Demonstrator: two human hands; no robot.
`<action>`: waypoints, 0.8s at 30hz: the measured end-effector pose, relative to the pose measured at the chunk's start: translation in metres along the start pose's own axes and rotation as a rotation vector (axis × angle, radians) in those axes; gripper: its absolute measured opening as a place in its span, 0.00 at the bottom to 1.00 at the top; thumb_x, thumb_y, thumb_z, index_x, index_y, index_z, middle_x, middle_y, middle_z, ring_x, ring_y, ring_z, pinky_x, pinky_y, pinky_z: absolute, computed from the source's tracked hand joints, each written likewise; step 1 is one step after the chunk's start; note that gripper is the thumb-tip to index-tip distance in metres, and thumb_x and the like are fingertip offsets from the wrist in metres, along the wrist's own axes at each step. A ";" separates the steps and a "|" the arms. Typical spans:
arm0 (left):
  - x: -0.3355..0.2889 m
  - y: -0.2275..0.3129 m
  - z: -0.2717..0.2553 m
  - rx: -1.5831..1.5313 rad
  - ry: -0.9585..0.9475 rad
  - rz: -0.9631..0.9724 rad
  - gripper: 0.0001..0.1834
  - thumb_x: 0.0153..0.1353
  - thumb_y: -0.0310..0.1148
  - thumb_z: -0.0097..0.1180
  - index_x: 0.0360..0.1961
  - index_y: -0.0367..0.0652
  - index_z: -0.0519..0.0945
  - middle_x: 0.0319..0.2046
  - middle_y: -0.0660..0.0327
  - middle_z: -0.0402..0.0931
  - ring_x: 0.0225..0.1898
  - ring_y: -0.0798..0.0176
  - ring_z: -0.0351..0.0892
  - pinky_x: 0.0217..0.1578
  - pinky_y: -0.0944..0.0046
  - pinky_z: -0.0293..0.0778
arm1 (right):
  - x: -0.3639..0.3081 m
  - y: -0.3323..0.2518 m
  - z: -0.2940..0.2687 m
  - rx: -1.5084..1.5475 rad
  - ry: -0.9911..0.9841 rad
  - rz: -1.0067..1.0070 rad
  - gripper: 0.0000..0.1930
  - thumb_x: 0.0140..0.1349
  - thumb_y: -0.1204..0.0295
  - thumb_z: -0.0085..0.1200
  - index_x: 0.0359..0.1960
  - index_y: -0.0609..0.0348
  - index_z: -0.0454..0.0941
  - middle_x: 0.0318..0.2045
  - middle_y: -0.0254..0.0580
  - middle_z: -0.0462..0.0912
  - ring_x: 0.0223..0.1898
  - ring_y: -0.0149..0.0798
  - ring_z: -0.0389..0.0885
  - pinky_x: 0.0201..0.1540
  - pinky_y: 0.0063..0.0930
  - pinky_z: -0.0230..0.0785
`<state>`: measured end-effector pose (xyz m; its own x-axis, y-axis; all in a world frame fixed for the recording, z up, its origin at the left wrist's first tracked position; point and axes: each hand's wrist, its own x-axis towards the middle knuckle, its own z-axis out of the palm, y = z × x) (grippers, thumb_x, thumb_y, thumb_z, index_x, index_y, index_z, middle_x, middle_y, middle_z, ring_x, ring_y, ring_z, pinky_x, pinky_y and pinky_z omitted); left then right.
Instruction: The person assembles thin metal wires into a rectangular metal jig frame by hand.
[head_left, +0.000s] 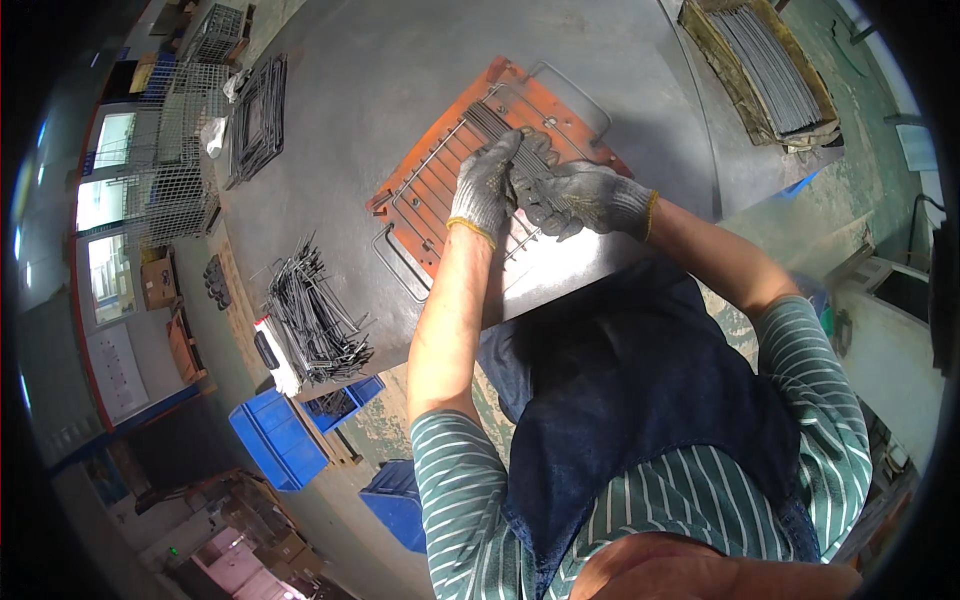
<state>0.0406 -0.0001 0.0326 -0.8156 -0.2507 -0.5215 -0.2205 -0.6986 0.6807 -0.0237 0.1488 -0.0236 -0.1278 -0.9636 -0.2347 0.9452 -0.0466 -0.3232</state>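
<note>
Both my hands wear grey knitted gloves with yellow cuffs and meet over an orange fixture plate [450, 140]. My left hand [487, 182] is closed around a bundle of thin metal rods [487, 122], whose far ends stick out past the fingers. My right hand [598, 196] is closed at the near part of the same bundle, its fingers hiding the rod ends. Several thin rods [437, 197] lie across the plate in spaced rows. Bent wire handles, one grey loop [575, 85] at the far right and another [398, 268] at the near left, stick out from the plate.
On the grey metal table [350, 120] stand a pile of bent wire pieces [312, 315] at left and stacked wire frames [258, 120] farther back. A box of straight rods [765, 70] is at far right. Blue bins [278, 440] sit below the table's left edge.
</note>
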 end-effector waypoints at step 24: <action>0.023 -0.011 0.009 1.965 0.314 1.121 0.25 0.56 0.40 0.52 0.54 0.44 0.67 0.52 0.52 0.64 0.57 0.48 0.60 0.60 0.49 0.56 | -0.034 -0.081 -0.011 -2.154 0.779 -0.916 0.18 0.65 0.59 0.44 0.52 0.54 0.68 0.40 0.51 0.80 0.37 0.53 0.80 0.38 0.45 0.74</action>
<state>0.0193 0.0081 0.0177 -0.9079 -0.1406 0.3949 -0.1273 0.9901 0.0598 -0.0992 0.1881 0.0003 -0.6429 -0.6223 0.4465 -0.7637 0.4762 -0.4360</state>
